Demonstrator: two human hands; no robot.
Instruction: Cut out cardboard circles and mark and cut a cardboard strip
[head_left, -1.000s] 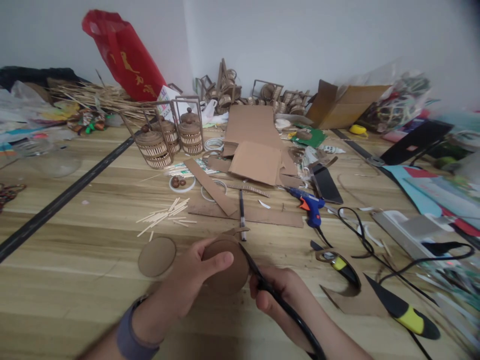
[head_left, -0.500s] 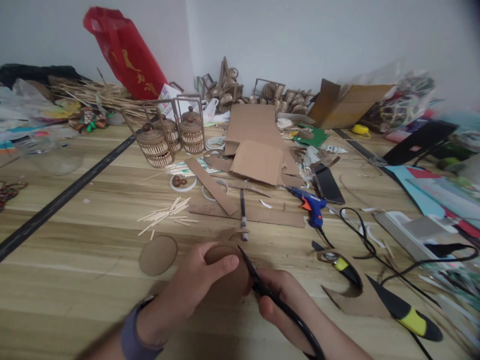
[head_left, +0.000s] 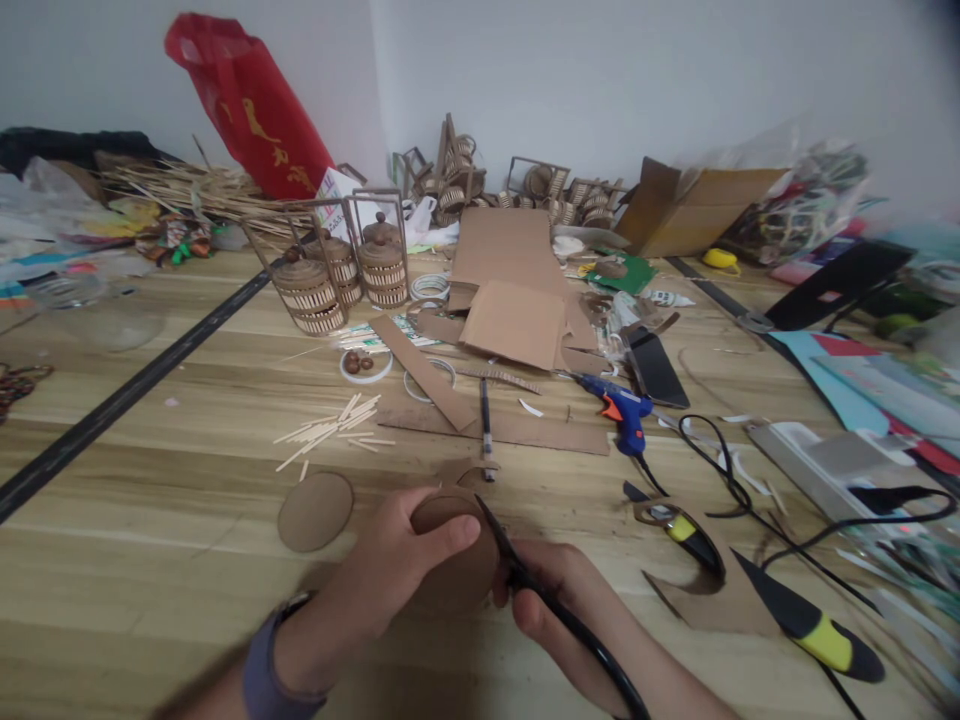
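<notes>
My left hand [head_left: 409, 555] grips a round cardboard disc [head_left: 457, 575], thumb across its upper face. In my right hand [head_left: 562, 595] are black-handled scissors [head_left: 551, 605], their blades along the disc's right edge. How far the blades are apart is hard to make out. Another cardboard disc [head_left: 316, 512] lies flat on the table, left of my left hand. Just beyond the held disc are a thin curved cardboard offcut and a dark pen [head_left: 487, 430].
Thin wooden sticks [head_left: 330, 430] lie loose at left centre. A blue glue gun [head_left: 621, 405] and its cable lie to the right, near a yellow-black utility knife [head_left: 817, 625] and a cardboard scrap [head_left: 720, 600]. Small lidded baskets [head_left: 307, 290] stand behind, left of stacked cardboard [head_left: 514, 325].
The held disc has turned or tilted slightly, showing more of its face below my thumb. Both hands and the scissors stay almost where they were.
</notes>
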